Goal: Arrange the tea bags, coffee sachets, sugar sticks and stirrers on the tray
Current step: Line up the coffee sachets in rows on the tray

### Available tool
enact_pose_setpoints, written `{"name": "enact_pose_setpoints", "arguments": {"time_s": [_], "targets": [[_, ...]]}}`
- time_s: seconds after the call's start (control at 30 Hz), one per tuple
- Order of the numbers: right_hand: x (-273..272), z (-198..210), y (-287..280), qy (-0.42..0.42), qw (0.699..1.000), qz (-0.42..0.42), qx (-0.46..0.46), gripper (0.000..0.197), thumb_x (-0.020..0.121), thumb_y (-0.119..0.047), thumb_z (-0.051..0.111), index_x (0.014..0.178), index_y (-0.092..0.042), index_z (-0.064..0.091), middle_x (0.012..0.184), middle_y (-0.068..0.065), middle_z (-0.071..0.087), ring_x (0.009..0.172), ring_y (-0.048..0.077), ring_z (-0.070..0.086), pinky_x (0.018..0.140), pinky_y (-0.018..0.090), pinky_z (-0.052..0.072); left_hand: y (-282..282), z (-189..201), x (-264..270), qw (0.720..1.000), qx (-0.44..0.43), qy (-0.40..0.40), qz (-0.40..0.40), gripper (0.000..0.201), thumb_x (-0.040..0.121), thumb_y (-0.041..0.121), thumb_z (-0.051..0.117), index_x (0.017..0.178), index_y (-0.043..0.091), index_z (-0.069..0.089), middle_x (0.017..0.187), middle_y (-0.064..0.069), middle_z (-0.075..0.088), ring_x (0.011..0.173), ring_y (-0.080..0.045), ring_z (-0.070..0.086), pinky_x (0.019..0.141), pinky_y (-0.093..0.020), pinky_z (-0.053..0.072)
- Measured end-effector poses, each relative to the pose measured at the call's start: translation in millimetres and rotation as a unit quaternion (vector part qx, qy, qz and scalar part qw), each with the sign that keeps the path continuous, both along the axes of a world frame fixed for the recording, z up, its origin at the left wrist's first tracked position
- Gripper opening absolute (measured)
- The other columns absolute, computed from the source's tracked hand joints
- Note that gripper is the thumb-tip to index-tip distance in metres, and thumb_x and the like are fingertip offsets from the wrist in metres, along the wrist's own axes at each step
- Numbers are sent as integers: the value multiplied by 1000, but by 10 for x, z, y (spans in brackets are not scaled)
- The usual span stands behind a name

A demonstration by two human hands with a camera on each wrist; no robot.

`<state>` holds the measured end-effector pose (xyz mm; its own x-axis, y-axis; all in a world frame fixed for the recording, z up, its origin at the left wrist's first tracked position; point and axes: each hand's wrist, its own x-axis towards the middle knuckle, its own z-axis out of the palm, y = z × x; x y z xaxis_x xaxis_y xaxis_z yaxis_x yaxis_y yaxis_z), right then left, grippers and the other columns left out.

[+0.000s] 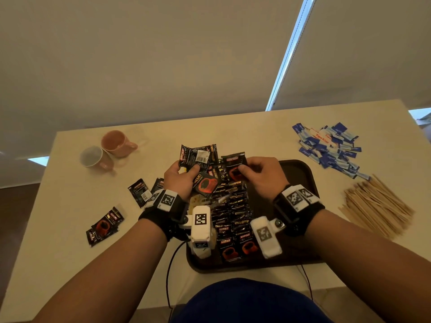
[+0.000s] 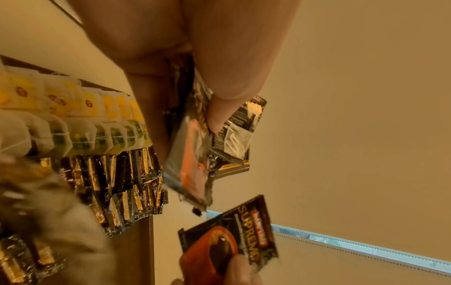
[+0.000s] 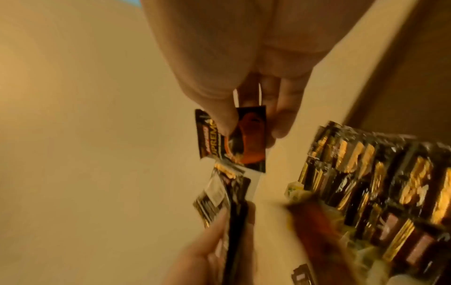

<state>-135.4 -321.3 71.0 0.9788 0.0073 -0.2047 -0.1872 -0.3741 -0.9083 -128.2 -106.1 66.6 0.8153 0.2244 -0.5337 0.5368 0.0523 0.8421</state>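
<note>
My left hand grips a fan of black coffee sachets above the far left of the brown tray; the same sachets hang under its thumb in the left wrist view. My right hand pinches a single black-and-red coffee sachet by its edge, also visible as the sachet between thumb and fingers. On the tray lie rows of overlapped coffee sachets and rows of yellow and green tea bags. Sugar sticks and wooden stirrers lie in piles on the table at right.
Two mugs stand at the table's far left. Loose coffee sachets and another loose sachet lie on the table left of the tray. A black cable runs over the near table edge.
</note>
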Motion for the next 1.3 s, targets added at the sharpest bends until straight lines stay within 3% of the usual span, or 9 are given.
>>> {"name": "enact_pose_setpoints", "arguments": {"time_s": [0.1, 0.37, 0.5, 0.6, 0.67, 0.77, 0.87, 1.13, 1.3], "targets": [[23, -12, -27, 57, 992, -41, 102, 6, 92, -6, 65, 91, -11, 68, 91, 13, 73, 81, 18, 73, 65, 27, 61, -28, 7, 25, 1000, -14, 10, 11, 10, 90, 12, 71, 97, 19, 69, 93, -9, 77, 84, -32, 75, 80, -57, 60], [158, -172, -168, 120, 980, -79, 138, 10, 93, -6, 64, 92, -15, 62, 93, 10, 73, 84, 23, 74, 68, 41, 63, -84, -40, 102, 1000, -10, 20, 10, 11, 91, 12, 71, 94, 22, 69, 98, -12, 76, 88, -33, 74, 82, -58, 59], [341, -473, -505, 137, 982, -127, -27, 15, 93, -13, 63, 105, -14, 71, 101, 8, 74, 91, 21, 72, 83, 41, 60, -31, -82, 118, 1000, -3, 21, 15, 12, 90, 14, 72, 97, 24, 69, 96, -8, 77, 86, -29, 75, 80, -53, 60], [456, -664, -743, 185, 960, -137, -162, 29, 94, -22, 62, 120, -14, 70, 114, 6, 71, 101, 22, 66, 89, 31, 51, 44, -110, 115, 999, -5, 26, 31, 14, 90, 13, 72, 99, 24, 69, 93, -6, 77, 86, -29, 75, 78, -50, 61], [508, -774, -784, 219, 953, -132, -164, 31, 94, -24, 63, 124, -16, 68, 119, 6, 70, 103, 22, 65, 87, 29, 48, 79, -142, 108, 999, -11, 32, 38, 16, 90, 12, 72, 103, 22, 69, 94, -7, 78, 87, -30, 75, 79, -51, 60], [552, -903, -698, 251, 951, -111, -146, 37, 92, -24, 67, 128, -16, 64, 126, 6, 66, 110, 24, 63, 99, 36, 49, 97, -172, 80, 998, -15, 34, 45, 16, 91, 10, 70, 103, 21, 69, 95, -9, 77, 87, -30, 75, 79, -51, 60], [588, -1009, -591, 249, 949, -126, -148, 35, 87, -22, 73, 122, -16, 68, 121, 6, 68, 111, 23, 63, 103, 37, 48, 89, -201, 62, 999, -10, 31, 43, 15, 91, 9, 70, 97, 23, 69, 96, -10, 77, 85, -29, 75, 79, -52, 60], [749, -1077, -452, 209, 948, -115, -210, 13, 82, -22, 80, 85, -19, 68, 98, 3, 72, 100, 20, 66, 85, 24, 47, 93, -231, 45, 999, -14, 29, 44, 15, 92, 9, 68, 100, 22, 68, 96, -9, 77, 84, -27, 76, 77, -50, 60], [763, -1111, -418, 180, 953, -86, -227, 12, 84, -23, 78, 87, -12, 76, 86, 3, 71, 91, 19, 66, 79, 23, 48, 108, -255, 41, 998, -10, 33, 45, 15, 93, 10, 67, 101, 22, 67, 96, -7, 77, 82, -25, 76, 74, -47, 61]]}}
